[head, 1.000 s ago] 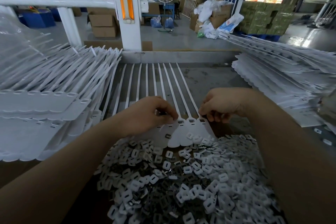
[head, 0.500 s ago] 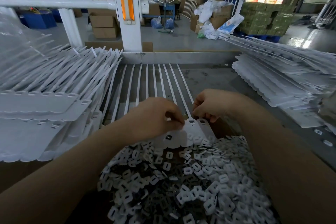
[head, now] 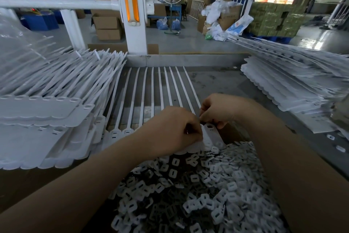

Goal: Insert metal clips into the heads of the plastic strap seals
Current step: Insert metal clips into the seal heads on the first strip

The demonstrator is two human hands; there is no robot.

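Both hands have drawn closer together along the row of seal heads since a second ago; the left hand (head: pixel 170 130) has slid rightward and the right hand (head: pixel 219 109) has come in to meet it, so the two now nearly touch. From the head camera, the strip of seals (head: pixel 209 136) lies flat on the grey table (head: pixel 217 81), heads toward the person, straps running straight away; the head being worked sits just below and between the fingertips. Left fingers curl down, seemingly pinching something small and dark at that head, though I cannot tell if it is a clip; right fingers curl together on the strip's far edge, apparently steadying it. Nearer than the strip, a heap of clips (head: pixel 198 191) fills a box; left of the strip lies a pile of seals (head: pixel 47 110), right of it another stack (head: pixel 292 89); beyond, a white post (head: pixel 135 24) and a factory floor.
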